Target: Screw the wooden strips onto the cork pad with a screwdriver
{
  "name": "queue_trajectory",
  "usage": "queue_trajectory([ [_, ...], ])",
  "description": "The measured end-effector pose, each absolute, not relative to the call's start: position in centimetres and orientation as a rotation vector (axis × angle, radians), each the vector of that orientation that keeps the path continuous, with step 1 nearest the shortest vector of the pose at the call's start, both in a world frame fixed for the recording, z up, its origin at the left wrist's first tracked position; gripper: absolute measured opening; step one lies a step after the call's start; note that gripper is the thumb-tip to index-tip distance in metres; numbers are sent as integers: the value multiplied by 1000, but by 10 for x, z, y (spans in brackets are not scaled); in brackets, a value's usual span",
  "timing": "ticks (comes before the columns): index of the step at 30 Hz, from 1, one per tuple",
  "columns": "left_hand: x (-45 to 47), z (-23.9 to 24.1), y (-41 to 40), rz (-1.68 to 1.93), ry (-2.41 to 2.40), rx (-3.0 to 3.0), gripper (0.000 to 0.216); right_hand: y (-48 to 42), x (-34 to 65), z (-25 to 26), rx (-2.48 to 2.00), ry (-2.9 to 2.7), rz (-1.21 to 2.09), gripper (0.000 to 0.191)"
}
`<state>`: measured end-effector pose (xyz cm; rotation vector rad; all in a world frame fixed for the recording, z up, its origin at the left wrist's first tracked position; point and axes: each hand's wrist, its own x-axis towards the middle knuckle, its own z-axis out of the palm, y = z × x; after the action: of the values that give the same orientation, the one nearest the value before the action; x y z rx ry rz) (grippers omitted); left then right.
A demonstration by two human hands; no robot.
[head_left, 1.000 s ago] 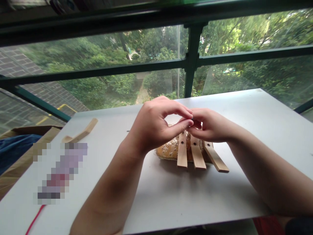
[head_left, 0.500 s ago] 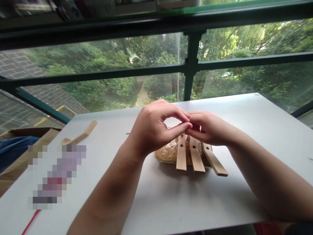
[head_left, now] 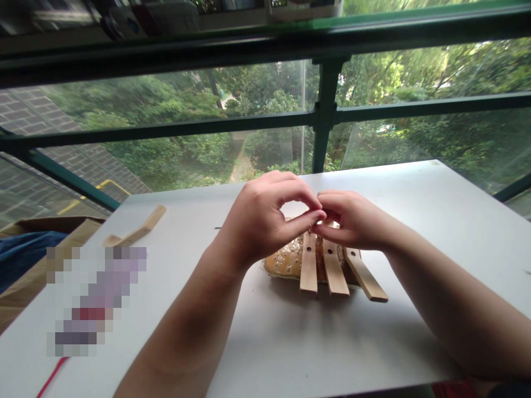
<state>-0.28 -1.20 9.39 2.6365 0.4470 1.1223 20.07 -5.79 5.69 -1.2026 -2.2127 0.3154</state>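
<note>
My left hand is closed in a pinch, thumb against fingertips, above a wrapped loaf-like brown item in clear, shiny film. Meeting it fingertip to fingertip is my right hand, also closed; whatever sits between the fingers is hidden or too small to name. Below the hands, three flat wooden pieces lean over the loaf's near side: a left piece, a middle piece and a right piece. Each has a dark round hole or screw near its upper part. Their top ends are partly covered by my hands.
A bent wooden piece lies at the left of the white table, near a blurred-out purple item with a red cord. A cardboard box with blue cloth stands past the left edge. Green railing with glass runs behind.
My right hand's fingers have shifted slightly at the meeting point with the left fingertips. The view has tilted a little; the wooden pieces stay in place.
</note>
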Motion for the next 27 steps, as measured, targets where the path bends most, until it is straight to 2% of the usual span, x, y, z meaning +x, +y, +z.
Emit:
queue_trajectory([
  [6,-3,94,-12,1120,464,2641,3,-57,205,57,-1193,-2276,415,5],
  [14,-5,95,-14,1110,470,2555,22,-57,205,54,-1229,-2229,433,11],
  [17,-5,94,-14,1070,441,2541,22,-57,206,54,-1254,-2220,442,6],
  [21,-4,93,-16,1016,413,2546,20,-56,206,53,-1246,-2232,466,8],
  [27,2,91,-22,1106,454,2577,20,-57,206,56,-1248,-2242,444,6],
])
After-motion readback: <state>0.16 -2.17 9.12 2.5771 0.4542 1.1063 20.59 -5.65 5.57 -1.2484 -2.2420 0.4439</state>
